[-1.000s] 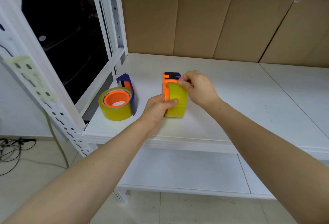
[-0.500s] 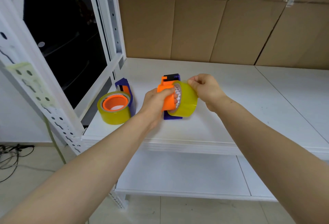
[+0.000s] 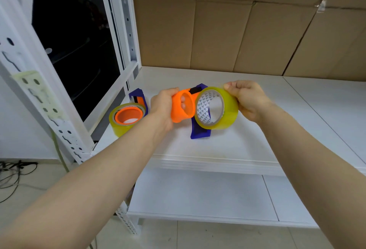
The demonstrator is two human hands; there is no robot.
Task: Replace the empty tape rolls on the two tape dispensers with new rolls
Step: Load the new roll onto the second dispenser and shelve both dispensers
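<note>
Two hands are working just above the white laminate shelf (image 3: 257, 146), and the scene is reading left to right like this. Far left, a yellowish translucent tape roll seated on an orange hub (image 3: 126, 119) is lying flat near the shelf's left edge, with a blue plastic dispenser frame (image 3: 138, 98) standing just behind it, touching or nearly so. Next, the left hand (image 3: 161, 108) is wrapping closed around an orange plastic spool core (image 3: 181, 107), a smooth, matte, hollow cylinder whose open mouth is facing right; fingertips are showing inside it. Below and behind that, a second blue dispenser frame (image 3: 200, 133) is resting on the shelf, empty of its core. Right of the core, the right hand (image 3: 249, 100) is pinching the rim of a new glossy yellowish tape roll with a printed white cardboard liner (image 3: 216, 108), thumb and fingers closed over its far upper edge.

The roll's bore is facing left, toward the core, so both axes are running roughly left to right and nearly in line, with the edges just touching or very close. Sliding the roll leftward over the core looks like the coming move, and the fit is likely to be snug.
</note>
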